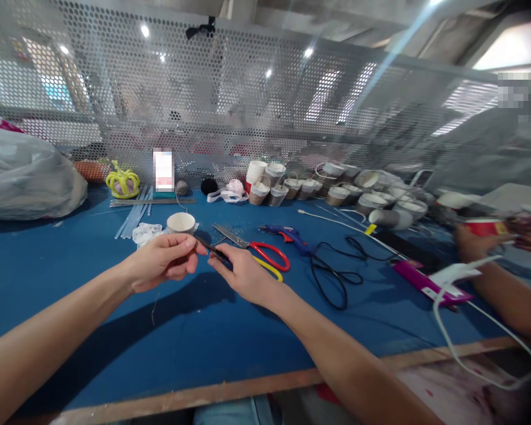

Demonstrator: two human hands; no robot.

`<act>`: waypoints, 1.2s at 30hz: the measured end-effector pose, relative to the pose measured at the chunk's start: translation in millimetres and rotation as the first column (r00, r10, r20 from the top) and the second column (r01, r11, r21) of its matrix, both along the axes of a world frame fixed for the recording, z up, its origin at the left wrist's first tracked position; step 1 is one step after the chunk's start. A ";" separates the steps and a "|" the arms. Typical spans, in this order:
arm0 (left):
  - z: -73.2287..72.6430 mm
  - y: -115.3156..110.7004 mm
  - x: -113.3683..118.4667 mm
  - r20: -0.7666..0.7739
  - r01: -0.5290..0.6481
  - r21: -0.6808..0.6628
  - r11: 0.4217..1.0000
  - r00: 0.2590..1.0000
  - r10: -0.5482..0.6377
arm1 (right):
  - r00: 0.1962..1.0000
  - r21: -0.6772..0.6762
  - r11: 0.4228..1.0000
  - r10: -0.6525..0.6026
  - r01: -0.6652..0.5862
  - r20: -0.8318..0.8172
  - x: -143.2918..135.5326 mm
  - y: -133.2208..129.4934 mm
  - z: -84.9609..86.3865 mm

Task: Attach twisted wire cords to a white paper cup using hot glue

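Observation:
My left hand (170, 261) is closed in a pinch at the centre-left, just in front of a white paper cup (181, 223); what its fingers hold is too small to name. Close beside it, my right hand (243, 271) grips a thin dark tool (219, 254) whose tip points at the left fingertips. A loose thin thread (154, 310) hangs below my left hand. Scissors (268, 255) with red and yellow handles lie just beyond my right hand. White lace ribbon (147, 234) is bunched left of the cup.
A blue glue gun (287, 235) and its black cable lie right of the scissors. Small covered cups (337, 195) line the back by a perforated screen (230, 106). Glue sticks (135, 215) lie back left. Another person's arm (508, 295) is at the right, near a purple device (425, 283).

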State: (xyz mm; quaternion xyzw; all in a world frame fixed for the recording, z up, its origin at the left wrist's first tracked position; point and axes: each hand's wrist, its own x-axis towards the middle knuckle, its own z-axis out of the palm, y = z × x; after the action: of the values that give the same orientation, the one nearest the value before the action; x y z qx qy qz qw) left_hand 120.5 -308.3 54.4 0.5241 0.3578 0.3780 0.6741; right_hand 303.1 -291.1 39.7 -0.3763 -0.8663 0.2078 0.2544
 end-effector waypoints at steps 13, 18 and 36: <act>-2.4 -7.3 7.0 -0.401 -0.156 0.633 0.758 0.772 0.494 | 0.996 -0.011 0.997 -0.079 0.079 0.028 -3.1 -2.4 -3.1; -1.9 -4.7 6.3 -0.408 -0.148 0.519 0.842 0.822 0.397 | 0.991 -0.009 0.993 -0.120 0.121 0.052 -4.4 -3.0 -4.4; -5.8 1.1 3.9 -0.054 -0.055 0.108 0.993 0.997 0.061 | 0.999 0.124 0.991 -0.044 0.045 -0.009 0.7 0.9 -6.5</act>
State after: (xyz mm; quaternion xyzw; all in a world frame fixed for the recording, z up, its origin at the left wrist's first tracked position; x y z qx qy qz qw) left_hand 124.4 -307.2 48.5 0.5593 0.3715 0.4005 0.6236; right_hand 303.8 -290.2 33.2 -0.3782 -0.8681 0.1492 0.2847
